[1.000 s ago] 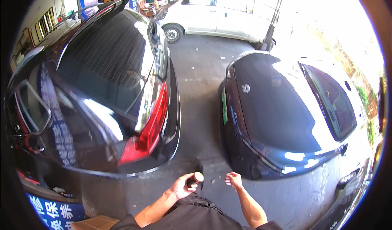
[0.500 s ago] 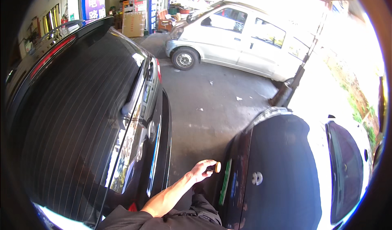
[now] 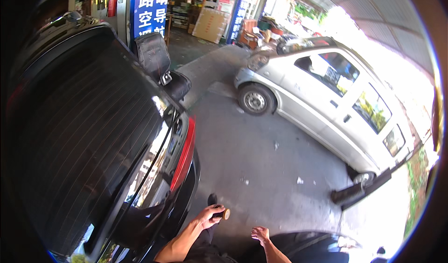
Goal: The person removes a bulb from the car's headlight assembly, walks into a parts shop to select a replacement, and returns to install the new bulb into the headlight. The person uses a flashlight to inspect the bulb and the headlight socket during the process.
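My left hand [image 3: 208, 217] is closed around a small dark cylinder [image 3: 226, 214] with an orange-yellow round end; its exact kind does not show. This hand is just right of the rear corner of a black car [image 3: 79, 137], beside its red tail light [image 3: 185, 153]. My right hand [image 3: 261, 234] is low in the view, its fingers loosely bent and apart, with nothing visible in them. Below and behind it lies a dark car [image 3: 303, 244], mostly cut off by the lower edge.
A silver van [image 3: 322, 99] stands ahead on the right, across the grey floor [image 3: 261, 146]. A dark slanting post [image 3: 364, 190] rises near its rear. A black padded chair [image 3: 156, 60] stands beyond the black car, near a shop entrance with a cardboard sheet [image 3: 210, 25].
The view has turned and moved forward between the cars. My right hand has come into view, and the chair now shows. The dark cylinder stays in my left hand.
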The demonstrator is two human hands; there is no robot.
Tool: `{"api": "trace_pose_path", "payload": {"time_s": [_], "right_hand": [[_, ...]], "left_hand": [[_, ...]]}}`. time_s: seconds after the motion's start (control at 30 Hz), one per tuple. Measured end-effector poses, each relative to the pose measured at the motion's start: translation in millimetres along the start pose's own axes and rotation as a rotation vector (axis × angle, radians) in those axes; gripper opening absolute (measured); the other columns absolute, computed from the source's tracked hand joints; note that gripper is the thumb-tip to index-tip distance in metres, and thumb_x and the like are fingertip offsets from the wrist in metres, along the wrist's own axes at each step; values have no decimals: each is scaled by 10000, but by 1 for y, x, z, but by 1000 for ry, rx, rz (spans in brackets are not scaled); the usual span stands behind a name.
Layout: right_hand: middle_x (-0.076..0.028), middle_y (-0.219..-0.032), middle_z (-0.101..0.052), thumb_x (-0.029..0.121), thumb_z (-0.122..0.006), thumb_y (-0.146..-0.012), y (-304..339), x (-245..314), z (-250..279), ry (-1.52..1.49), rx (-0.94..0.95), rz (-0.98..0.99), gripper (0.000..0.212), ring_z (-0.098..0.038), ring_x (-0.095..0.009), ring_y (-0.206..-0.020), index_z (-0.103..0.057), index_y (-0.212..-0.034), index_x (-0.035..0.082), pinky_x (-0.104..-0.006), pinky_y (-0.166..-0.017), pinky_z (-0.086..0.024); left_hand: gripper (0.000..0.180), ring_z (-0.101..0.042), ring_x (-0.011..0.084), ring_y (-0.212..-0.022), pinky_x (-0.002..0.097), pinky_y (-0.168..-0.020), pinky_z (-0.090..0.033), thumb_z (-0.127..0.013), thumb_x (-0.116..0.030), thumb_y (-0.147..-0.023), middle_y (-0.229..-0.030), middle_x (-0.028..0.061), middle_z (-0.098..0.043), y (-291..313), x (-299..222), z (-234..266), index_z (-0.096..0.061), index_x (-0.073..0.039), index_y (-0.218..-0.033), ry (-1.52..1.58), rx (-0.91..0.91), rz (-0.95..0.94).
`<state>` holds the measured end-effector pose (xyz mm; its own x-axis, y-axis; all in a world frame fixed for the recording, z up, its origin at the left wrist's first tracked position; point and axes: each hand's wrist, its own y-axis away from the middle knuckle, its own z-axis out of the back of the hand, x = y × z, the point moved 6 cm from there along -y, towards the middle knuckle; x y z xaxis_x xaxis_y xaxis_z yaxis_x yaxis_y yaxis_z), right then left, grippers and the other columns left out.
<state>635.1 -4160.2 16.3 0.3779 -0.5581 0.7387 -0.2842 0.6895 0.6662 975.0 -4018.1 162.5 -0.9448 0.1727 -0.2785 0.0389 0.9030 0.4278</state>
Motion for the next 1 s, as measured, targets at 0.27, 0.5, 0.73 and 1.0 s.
{"api": "trace_pose_path", "payload": {"time_s": [0.27, 0.5, 0.73, 1.0], "right_hand": [[-162, -885, -708, 212, -652, -1006, -244, 203, -11, 121, 149, -202, 296, -696, -302, -708, -705, -1114, -58, -418, -627, -587], [-120, -1134, -725, 556, -687, -974, -447, 323, -14, -88, 184, -263, 554, -716, -332, -898, -599, -1300, 117, -595, -802, -595], [-146, -1058, -669, 505, -613, -942, -732, 630, -92, 139, 173, -419, 513, -661, -352, -852, -603, -1208, 66, -557, -766, -558], [-176, -970, -606, 446, -529, -904, -1153, 970, -289, 249, 448, -262, 487, -598, -375, -799, -608, -1103, 8, -513, -724, -516]], "left_hand": [[569, -591, 166, -567, 300, -473, -509, -936, -137, -795, -962, 87, -616, -297, -297, -95, -494, -88, -1149, -394, -423, -318], [721, -554, 126, -510, 315, -483, -489, -919, -172, -728, -821, 79, -654, -551, -552, -42, -449, -44, -1259, -963, -509, -401], [215, -556, 147, -522, 346, -452, -449, -776, 4, -834, -648, 39, -562, -587, -615, 166, -626, -71, -699, -184, -932, 124], [234, -586, 155, -558, 353, -471, -464, -815, -52, -836, -706, 55, -593, -631, -819, 141, -582, -60, -837, -163, -1234, 233]]}}
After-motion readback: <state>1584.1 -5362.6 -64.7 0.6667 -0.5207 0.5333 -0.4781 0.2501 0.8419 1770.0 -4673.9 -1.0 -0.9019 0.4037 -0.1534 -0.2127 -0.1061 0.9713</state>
